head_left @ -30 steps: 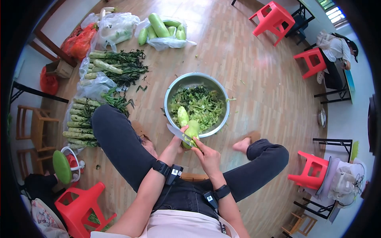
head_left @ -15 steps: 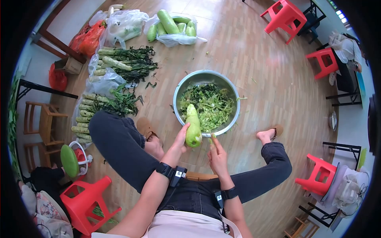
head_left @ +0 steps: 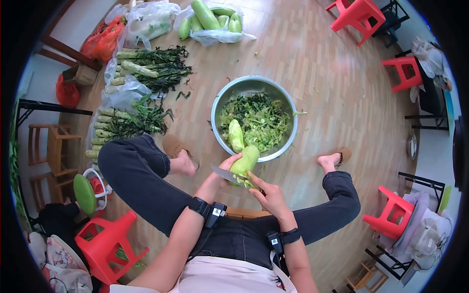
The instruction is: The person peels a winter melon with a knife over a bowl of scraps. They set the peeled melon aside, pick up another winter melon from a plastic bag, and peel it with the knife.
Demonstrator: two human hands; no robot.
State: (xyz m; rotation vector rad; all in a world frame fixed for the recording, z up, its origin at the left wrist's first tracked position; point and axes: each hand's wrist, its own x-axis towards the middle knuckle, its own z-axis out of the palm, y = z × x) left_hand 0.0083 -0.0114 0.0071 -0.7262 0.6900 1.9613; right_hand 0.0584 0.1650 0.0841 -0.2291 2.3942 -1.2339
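My left hand [head_left: 227, 165] is closed round a light green gourd [head_left: 246, 158] near the basin's front rim. My right hand [head_left: 271, 198] grips a knife [head_left: 225, 175], whose blade lies across the gourd's near end. Pale green shavings cling to the blade; the handle is hidden in my fingers. Beyond the gourd, a paler, patchy green gourd [head_left: 236, 136] rests at the left inside of the steel basin [head_left: 218, 97]. Chopped greens [head_left: 261, 119] fill the basin's bottom.
Leafy stalks [head_left: 139, 68] lie on plastic at the left. Behind them are an orange bag [head_left: 105, 40] and a bag of green gourds [head_left: 205, 14]. Red stools [head_left: 105, 249] stand at both sides. My knees flank the basin.
The gourd in my left hand has tilted and come slightly nearer, to the right. My right hand has brought the knife blade across its near end. The view has shifted slightly.
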